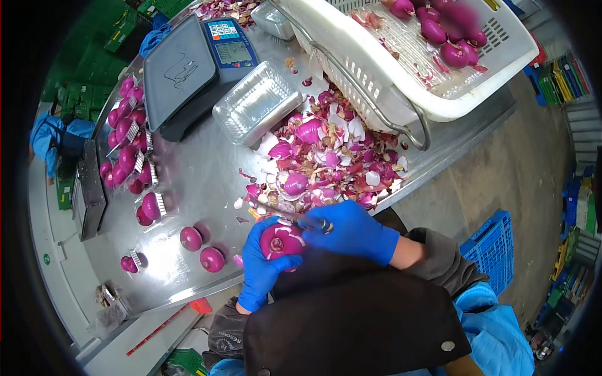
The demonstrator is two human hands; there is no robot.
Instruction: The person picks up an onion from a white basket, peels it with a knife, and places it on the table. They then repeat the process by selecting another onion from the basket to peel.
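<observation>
We find both hands gloved in blue, at the near edge of the metal worktop (194, 182). The left hand (257, 269) has its grip closed around a peeled-looking purple onion (280, 241), thumb across the near side and fingers around the far side. The onion is held in front of the dark apron (351, 319); its ringed end faces up and pale streaks mark its surface. The right hand (351, 232) has its grip clenched on the handle of a knife (273, 209), whose blade points away to the left past the onion's far edge. The right hand and blade are blurred, and we cannot tell whether the blade touches the onion.

Just beyond the hands we note a heap of peelings (338, 150), with purple pieces mixed in. Beyond it, a white basket (439, 103) contains further onions and loose skins. A clear plastic tray (257, 103) sits beside the heap, next to a scale (233, 47) with a lit display. Along the left we record labelled onion packs (128, 150). Nearer the hands, two loose onions (212, 259) lie close together.

At the far left we observe another person (47, 144) in blue. A blue pallet (492, 250) is at right, off the worktop.
</observation>
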